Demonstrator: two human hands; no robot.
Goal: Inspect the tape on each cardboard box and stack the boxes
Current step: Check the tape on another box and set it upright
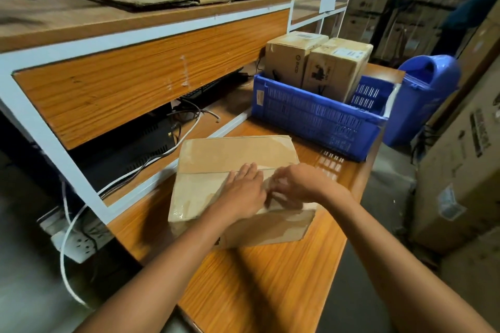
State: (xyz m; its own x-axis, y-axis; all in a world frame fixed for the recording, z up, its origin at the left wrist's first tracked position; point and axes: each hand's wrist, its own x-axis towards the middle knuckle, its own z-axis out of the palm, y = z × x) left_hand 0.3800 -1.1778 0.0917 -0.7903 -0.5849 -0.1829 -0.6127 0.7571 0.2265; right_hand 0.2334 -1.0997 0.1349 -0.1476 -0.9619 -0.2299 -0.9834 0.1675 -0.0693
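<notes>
Cardboard box (216, 159) on table (270, 278); two boxes (335, 70) in one blue crate (311, 116) at 1 o'clock.
Left hand (243, 192) lies flat on it; right hand (295, 184) curls at its tape (281, 166), grip unclear.

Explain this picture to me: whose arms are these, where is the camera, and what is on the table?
No machine here: a person works with bare hands, and the single camera sits on their head, looking forward and down. A box lies on the table. The left hand rests flat on its top. The right hand has its fingers curled at the tape along the seam; blur hides whether they pinch it. Behind, a blue crate holds two more boxes, standing upright.
</notes>
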